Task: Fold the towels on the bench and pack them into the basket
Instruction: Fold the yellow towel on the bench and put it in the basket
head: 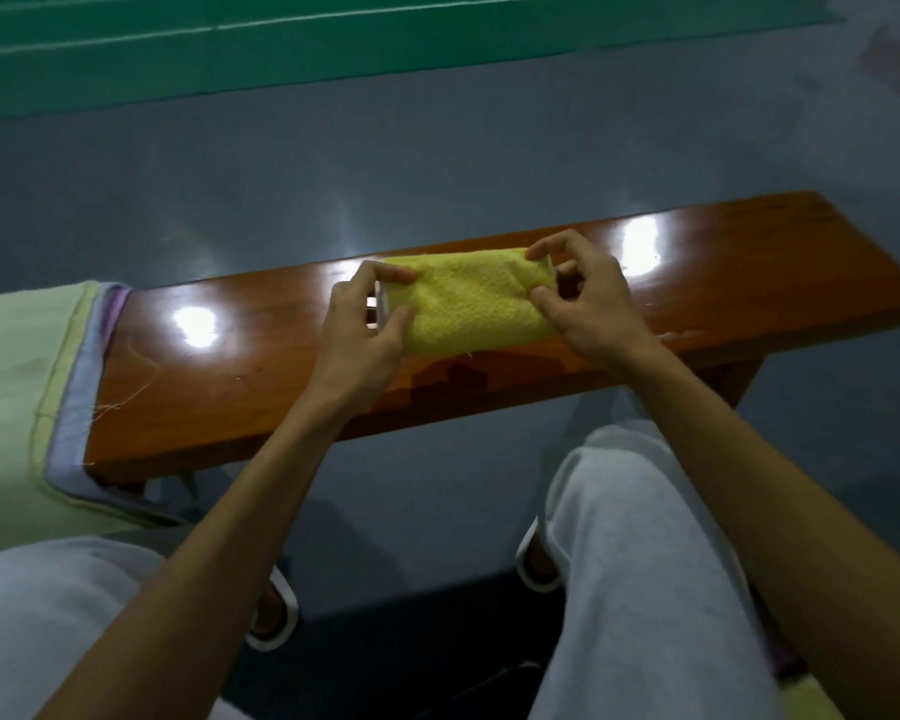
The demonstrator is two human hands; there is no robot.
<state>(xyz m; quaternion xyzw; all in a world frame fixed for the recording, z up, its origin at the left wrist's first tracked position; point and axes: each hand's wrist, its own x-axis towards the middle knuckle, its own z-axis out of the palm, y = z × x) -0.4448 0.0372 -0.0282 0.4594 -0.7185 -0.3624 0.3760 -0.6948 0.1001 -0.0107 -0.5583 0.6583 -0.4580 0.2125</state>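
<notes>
**A:** Looking down from the head camera, the yellow towel [468, 298] lies folded into a thick oblong in the middle of the glossy wooden surface [230, 376].

**B:** And both hands are on it. The left hand [359, 330] is at the towel's left end, with forefinger and thumb curled in and pinching the edge.

**A:** It's the same on the other side. The right hand [588, 298] nips the right end between thumb and forefinger, and its other fingers are bent above the wood.

**B:** The towel runs lengthwise along the surface, flat between the two grips, with its far edge close to the back edge.

**A:** Off to the left, a pale green cloth [17, 387] with lilac and blue borders drapes over that end of the surface, well apart from the towel.

**B:** Nearer the camera are the person's knees in light trousers [630, 563], with white slippers [274, 610] on the dark floor [281, 174] below. Ceiling lights glare off the varnish on either side of the hands.
</notes>
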